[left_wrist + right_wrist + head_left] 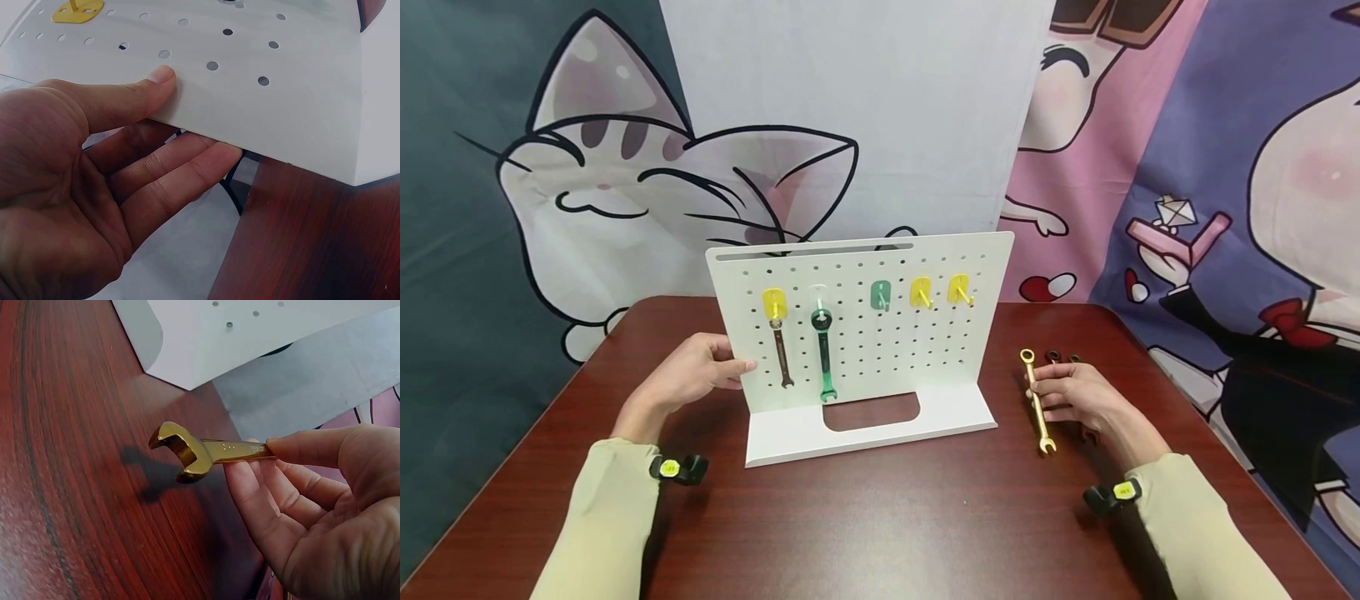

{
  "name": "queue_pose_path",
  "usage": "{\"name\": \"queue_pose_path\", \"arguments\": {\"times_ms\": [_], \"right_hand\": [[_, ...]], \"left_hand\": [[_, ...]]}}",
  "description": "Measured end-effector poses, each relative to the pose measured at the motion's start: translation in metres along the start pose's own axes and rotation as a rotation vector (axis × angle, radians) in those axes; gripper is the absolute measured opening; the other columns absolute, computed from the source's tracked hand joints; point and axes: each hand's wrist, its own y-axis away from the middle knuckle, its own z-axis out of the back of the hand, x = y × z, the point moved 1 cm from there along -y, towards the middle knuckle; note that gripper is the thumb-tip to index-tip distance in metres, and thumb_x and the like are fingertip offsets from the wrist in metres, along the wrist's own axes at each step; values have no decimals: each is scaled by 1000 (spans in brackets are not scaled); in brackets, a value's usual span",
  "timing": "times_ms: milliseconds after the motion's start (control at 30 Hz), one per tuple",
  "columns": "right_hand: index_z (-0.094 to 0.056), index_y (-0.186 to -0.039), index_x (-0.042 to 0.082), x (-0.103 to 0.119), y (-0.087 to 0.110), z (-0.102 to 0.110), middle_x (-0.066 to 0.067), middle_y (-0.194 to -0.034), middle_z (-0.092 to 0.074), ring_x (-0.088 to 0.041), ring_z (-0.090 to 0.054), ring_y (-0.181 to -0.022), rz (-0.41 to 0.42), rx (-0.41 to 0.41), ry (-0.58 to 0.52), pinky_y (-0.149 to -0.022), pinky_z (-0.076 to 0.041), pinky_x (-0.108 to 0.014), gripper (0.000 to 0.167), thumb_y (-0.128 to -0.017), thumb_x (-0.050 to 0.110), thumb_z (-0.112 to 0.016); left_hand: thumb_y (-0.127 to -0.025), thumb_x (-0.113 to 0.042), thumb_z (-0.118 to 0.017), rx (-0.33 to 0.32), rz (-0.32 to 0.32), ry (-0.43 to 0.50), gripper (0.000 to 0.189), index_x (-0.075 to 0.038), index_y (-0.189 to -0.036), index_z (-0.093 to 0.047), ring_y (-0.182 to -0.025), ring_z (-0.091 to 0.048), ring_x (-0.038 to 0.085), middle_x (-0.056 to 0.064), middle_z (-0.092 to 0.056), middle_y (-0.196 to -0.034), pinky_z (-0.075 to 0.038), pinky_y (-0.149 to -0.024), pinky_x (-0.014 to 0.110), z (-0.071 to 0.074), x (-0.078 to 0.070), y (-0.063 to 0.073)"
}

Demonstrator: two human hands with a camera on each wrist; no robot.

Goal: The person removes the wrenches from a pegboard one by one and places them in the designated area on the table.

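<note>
My left hand (700, 371) pinches the left edge of a white pegboard (865, 358), thumb on the front and fingers behind. In my right hand (1078, 396) a gold combination wrench (1038, 408) is pinched between thumb and fingers, its open end toward me and its ring end away. The right wrist view shows that open end (184, 453) raised over the table with a shadow beneath. On the pegboard, a dark reddish wrench (781, 354) hangs from a yellow hook (774, 304), and a green wrench (824, 358) from a clear hook (817, 295).
A green hook (881, 295) and two yellow hooks, one left (921, 292) and one right (959, 288), bear nothing. Beyond my right hand lie two more wrenches, one reddish (1053, 356) and one dark (1076, 358), partly hidden by it. The brown table (887, 517) meets cartoon-printed cloth behind.
</note>
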Motion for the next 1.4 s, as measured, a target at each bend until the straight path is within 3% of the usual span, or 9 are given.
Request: {"name": "queue_pose_path", "arguments": {"times_ms": [700, 1100, 1400], "right_hand": [[-53, -135, -8, -3, -7, 12, 5, -88, -78, -6, -69, -72, -32, -34, 64, -66, -63, -27, 40, -100, 6, -66], [-42, -147, -12, -5, -9, 21, 5, -92, -78, -6, -68, -75, -47, -13, 103, -70, -64, -30, 54, -101, 6, -63], [-42, -148, -14, -6, -10, 23, 5, -94, -78, -6, -68, -77, -40, -15, 141, -71, -65, -30, 55, -101, 7, -62]], "left_hand": [[-101, -8, -70, -3, 6, 7, 35, 10, -131, -68, -103, -78, 34, 28, -73, -126, -65, -89, 47, -1, 1, 0], [-101, -8, -70, -5, 17, 12, 34, 9, -130, -69, -104, -78, 32, 28, -73, -126, -65, -91, 48, -1, -2, -1], [-101, -7, -70, 1, 8, 22, 34, 10, -131, -68, -103, -78, 33, 28, -73, -126, -65, -89, 47, 0, -1, 0]]}}
